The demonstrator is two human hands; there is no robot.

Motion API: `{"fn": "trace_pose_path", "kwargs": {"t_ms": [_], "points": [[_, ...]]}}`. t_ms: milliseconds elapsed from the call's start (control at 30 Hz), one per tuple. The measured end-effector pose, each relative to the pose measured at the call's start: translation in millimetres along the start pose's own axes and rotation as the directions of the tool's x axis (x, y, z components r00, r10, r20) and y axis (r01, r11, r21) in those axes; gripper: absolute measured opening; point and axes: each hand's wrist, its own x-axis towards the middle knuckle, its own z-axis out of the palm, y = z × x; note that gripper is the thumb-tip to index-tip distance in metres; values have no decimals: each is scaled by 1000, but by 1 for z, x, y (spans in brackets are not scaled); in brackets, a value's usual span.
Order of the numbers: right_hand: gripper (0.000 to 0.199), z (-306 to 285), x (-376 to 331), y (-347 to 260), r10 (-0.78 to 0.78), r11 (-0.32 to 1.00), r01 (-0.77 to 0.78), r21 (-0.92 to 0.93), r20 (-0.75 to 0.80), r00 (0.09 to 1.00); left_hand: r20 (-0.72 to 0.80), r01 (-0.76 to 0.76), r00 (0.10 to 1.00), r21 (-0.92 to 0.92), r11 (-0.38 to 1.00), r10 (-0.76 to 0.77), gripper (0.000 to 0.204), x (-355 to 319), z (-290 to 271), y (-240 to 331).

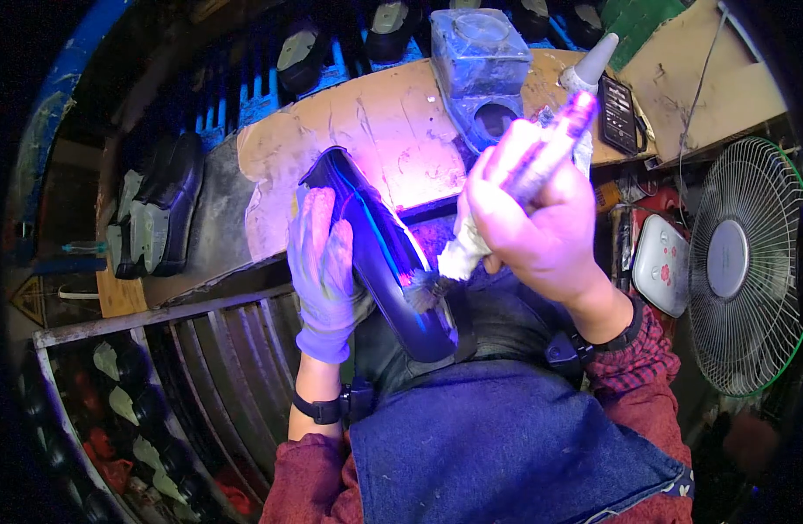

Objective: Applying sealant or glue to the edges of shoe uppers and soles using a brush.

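Note:
A black shoe [385, 301] is tilted over my lap, its upper end close to the front edge of the workbench. My left hand [323, 262], in a pale glove, grips it along its left side; the thumb and part of the palm are partly hidden. My bare right hand [537, 205] is closed around the wrapped handle of a brush. The dark bristles of the brush [428, 292] touch the shoe on its lower half. A bluish line runs along the shoe, and bright violet light falls on both hands.
On the workbench [375, 113] stand a stained plastic box [480, 61] and a cone-tipped bottle [593, 63], with a phone [618, 113] beside them. More black shoes [165, 205] lie at the left. A fan [729, 258] stands at the right, and a metal rack [218, 336] at lower left.

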Motion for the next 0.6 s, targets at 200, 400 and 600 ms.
{"fn": "trace_pose_path", "kwargs": {"t_ms": [200, 400, 600], "points": [[20, -11, 1, -5, -546, 835, 547, 54, 201, 813, -72, 12, 997, -213, 977, -28, 41, 21, -9, 5], [41, -14, 7, -36, -622, 745, 666, 31, 392, 678, 122, 185, 981, -396, 899, -148, 70, 40, -40, 15], [25, -18, 24, -16, -598, 781, 624, -30, 252, 760, 530, 567, 792, -454, 688, -303, 86, 61, -75, 28]]}}
